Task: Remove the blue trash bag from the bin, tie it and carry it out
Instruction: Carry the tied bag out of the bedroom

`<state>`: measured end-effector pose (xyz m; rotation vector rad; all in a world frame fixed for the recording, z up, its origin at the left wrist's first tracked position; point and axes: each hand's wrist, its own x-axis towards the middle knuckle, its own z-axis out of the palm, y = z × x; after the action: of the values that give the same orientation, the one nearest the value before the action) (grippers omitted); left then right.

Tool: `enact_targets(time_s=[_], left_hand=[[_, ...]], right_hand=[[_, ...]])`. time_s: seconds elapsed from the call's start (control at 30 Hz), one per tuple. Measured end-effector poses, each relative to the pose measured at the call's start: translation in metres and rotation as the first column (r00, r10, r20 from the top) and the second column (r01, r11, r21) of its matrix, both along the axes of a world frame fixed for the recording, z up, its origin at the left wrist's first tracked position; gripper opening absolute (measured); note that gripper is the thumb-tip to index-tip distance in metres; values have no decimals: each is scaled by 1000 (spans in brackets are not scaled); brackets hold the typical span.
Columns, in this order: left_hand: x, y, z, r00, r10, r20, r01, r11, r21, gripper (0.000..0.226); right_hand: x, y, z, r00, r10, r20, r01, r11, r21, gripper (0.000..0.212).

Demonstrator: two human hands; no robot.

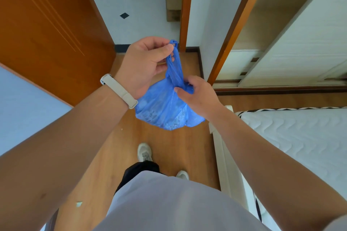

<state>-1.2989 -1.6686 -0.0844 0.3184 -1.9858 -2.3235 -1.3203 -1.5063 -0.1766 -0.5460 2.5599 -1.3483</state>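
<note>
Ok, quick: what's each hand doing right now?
Left hand: closed, pinching the handles of the blue trash bag.
Right hand: closed on the bag's neck.

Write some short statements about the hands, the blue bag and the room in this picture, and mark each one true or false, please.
1. The left hand pinches the handles of the blue trash bag above the bag. True.
2. The bag rests on the wooden floor. False: it hangs in the air, held by both hands.
3. The right hand grips the bag at its gathered neck. True.
4. The wristband is on the right wrist. False: it is on the left wrist.
5. The orange door ahead stands open. True.
</note>
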Motion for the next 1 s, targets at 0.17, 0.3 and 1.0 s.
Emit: enact_targets(time_s=[0.17, 0.3, 1.0], left_hand=[[-63, -42, -9, 1000, -14, 27, 14, 1000, -1, 8], [-126, -79, -17, 998, -65, 27, 64, 997, 34, 13], [-382, -269, -4, 987, -163, 10, 163, 987, 0, 18]], right_hand=[[-57, -36, -9, 1000, -3, 17, 2, 998, 65, 18], [-115, -70, -13, 997, -65, 29, 62, 995, 80, 26], [-351, -248, 4, 979, -199, -36, 202, 969, 145, 26]])
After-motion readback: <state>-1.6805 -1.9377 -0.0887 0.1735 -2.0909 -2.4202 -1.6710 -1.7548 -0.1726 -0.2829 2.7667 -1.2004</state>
